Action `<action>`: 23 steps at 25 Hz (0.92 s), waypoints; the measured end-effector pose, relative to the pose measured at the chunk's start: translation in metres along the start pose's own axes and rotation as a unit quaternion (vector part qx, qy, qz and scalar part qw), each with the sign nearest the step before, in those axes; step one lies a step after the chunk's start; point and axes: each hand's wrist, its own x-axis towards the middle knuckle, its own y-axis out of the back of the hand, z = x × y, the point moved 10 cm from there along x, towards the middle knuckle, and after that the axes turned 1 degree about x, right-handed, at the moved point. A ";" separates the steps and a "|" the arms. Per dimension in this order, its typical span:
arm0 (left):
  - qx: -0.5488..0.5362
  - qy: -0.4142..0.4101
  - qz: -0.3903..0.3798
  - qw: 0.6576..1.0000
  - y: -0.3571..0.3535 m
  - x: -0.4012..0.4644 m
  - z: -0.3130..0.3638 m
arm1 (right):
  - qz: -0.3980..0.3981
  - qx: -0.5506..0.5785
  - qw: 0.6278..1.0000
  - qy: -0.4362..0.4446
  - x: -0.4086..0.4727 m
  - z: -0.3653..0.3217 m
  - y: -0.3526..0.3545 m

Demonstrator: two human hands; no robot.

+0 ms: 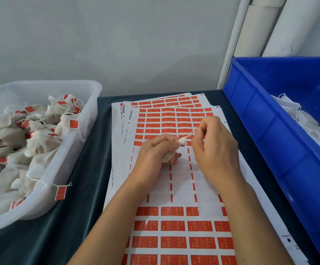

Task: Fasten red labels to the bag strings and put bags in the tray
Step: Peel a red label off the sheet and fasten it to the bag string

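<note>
My left hand [156, 150] grips a small white mesh bag [182, 141] while my right hand [212, 142] pinches its thin string [190, 133].

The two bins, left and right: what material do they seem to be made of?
Left tray: seemingly translucent, frosted plastic; the bags show dimly through its wall. Blue bin: seemingly opaque, rigid, glossy plastic, with moulded ribs and light reflections on its side.

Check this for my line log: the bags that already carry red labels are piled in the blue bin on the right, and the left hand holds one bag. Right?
Not quite. The head view shows the labelled bags piled in the clear tray on the left, not the blue bin. The left hand does hold one bag.
</note>
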 end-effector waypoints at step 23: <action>0.008 -0.016 0.012 1.000 0.006 0.005 -0.005 | -0.051 0.135 0.988 -0.058 -0.004 0.015 -0.024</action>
